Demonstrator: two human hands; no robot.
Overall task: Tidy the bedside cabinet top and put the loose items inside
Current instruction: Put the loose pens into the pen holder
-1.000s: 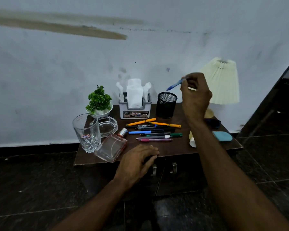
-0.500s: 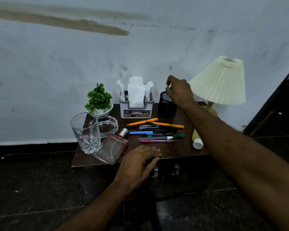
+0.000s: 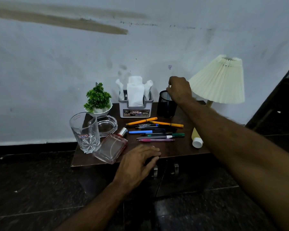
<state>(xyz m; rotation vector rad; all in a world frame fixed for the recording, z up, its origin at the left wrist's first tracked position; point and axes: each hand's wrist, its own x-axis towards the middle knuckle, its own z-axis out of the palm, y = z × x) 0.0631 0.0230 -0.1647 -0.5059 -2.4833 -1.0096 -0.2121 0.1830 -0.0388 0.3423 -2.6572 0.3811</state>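
My right hand (image 3: 179, 90) is over the black mesh pen cup (image 3: 166, 106) at the back of the dark wooden cabinet top (image 3: 172, 150), pinching a blue pen (image 3: 168, 93) that stands upright inside the cup. Several loose pens (image 3: 155, 130) lie side by side in the middle of the top. My left hand (image 3: 137, 165) rests flat on the cabinet's front edge, fingers spread, holding nothing. A perfume bottle (image 3: 111, 146) lies on its side just left of that hand. A yellow tube with a white cap (image 3: 196, 138) lies beside my right forearm.
A tall drinking glass (image 3: 84, 130) stands at the front left, with a glass ashtray (image 3: 107, 125) and small green plant (image 3: 98, 99) behind it. A tissue holder (image 3: 135, 100) stands at the back centre, a pleated lamp (image 3: 219, 80) at the back right. Two metal door handles (image 3: 165, 169) show below the top.
My right hand has come down from beside the lamp with the blue pen and lowered it into the mesh cup. My left hand has stayed on the front edge.
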